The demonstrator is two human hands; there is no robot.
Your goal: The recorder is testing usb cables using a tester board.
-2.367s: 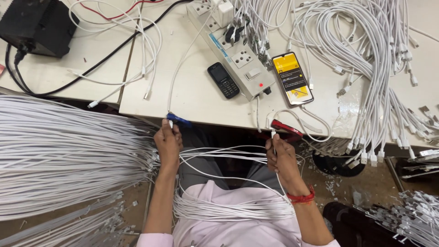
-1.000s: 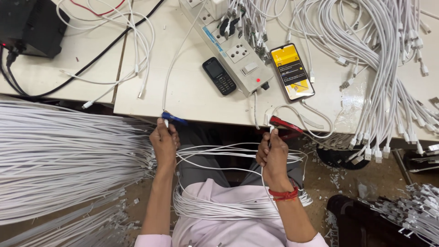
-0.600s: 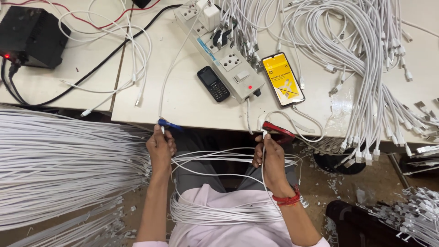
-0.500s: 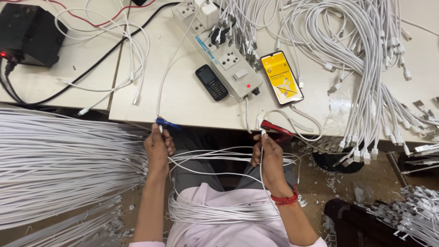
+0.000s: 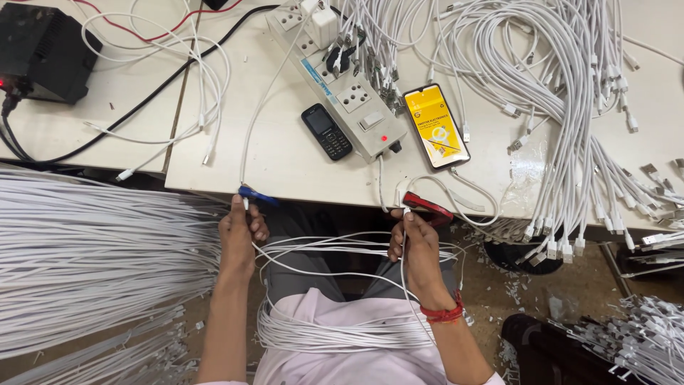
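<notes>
My left hand (image 5: 241,232) pinches the plug end of a white cable (image 5: 342,274) just under a blue clip (image 5: 255,194) at the table's front edge. My right hand (image 5: 417,242) grips the other plug end, close below a red clip (image 5: 426,205). The cable droops between both hands over my lap, where a bundle of white cables (image 5: 335,334) lies across my pink shirt.
On the white table (image 5: 285,160) lie a white power strip (image 5: 342,85), a small black phone (image 5: 325,131), a smartphone with a yellow screen (image 5: 436,126) and a black box (image 5: 43,50). Piled white cables (image 5: 563,107) spread right; long cable bundles (image 5: 92,264) hang left.
Both hands have stayed at the table edge, holding the cable ends by the blue and red clips. The view has shifted slightly; the cables on my lap look unchanged.
</notes>
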